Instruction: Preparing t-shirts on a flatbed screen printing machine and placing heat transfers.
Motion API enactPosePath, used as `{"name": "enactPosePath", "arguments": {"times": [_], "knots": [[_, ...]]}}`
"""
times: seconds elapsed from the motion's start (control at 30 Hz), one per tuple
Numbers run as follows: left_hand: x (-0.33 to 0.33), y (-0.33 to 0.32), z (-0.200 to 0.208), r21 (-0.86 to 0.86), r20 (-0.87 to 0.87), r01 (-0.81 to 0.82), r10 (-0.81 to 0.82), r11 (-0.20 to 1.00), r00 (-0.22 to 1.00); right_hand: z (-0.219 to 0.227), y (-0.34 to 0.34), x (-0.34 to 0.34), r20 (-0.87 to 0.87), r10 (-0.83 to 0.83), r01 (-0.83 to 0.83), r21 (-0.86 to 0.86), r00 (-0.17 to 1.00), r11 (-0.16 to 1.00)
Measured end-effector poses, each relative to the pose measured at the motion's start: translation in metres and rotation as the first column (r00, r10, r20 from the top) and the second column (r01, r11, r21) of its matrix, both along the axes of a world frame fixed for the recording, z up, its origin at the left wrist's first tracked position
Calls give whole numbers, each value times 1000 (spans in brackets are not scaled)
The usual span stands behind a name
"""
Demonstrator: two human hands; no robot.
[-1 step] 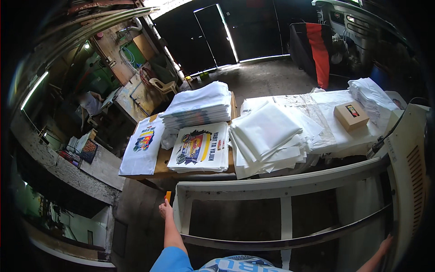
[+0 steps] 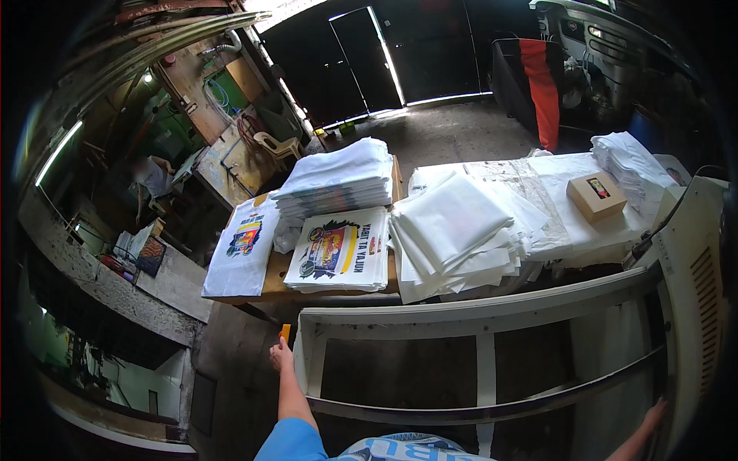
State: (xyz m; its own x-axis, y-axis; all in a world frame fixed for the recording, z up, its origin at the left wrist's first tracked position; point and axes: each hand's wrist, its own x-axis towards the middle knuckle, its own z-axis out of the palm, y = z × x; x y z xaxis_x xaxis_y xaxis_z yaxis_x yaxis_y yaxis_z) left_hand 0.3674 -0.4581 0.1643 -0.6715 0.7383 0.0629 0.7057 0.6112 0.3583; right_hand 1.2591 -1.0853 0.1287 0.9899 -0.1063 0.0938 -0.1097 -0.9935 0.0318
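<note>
My left hand (image 2: 282, 356) is closed at the left end of the machine's white metal frame (image 2: 461, 315). A small orange piece (image 2: 286, 332) sticks up from its fingers; I cannot make out its kind. Far to the right, my right hand (image 2: 656, 416) reaches to the cream machine housing (image 2: 696, 292), its fingers too dim to read. Beyond the frame, a stack of printed white cloth sheets (image 2: 338, 250) lies beside a loose pile of blank white sheets (image 2: 450, 223). Behind the printed stack rises a tall stack of folded white cloth (image 2: 338, 177).
Another printed cloth (image 2: 246, 238) hangs over the left end of the wooden table. A brown cardboard box (image 2: 596, 200) and folded white cloths (image 2: 630, 165) sit on the covered table at right. A person (image 2: 154, 177) is at the far left; a plastic chair (image 2: 275, 146) stands behind.
</note>
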Motion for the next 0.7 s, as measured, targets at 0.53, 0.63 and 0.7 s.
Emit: {"name": "enactPosePath", "arguments": {"times": [0.53, 0.63, 0.7], "knots": [[9, 1, 0, 178, -99, -34, 52, 983, 994, 15, 205, -212, 540, 339, -379, -40, 770, 925], [9, 1, -2, 211, -86, -4, 22, 977, 996, 10, 232, -238, 393, 335, -391, 70, 857, 918], [10, -2, -1, 228, -99, 19, 4, 974, 995, 17, 250, -240, 468, 393, -502, 131, 792, 855]]}}
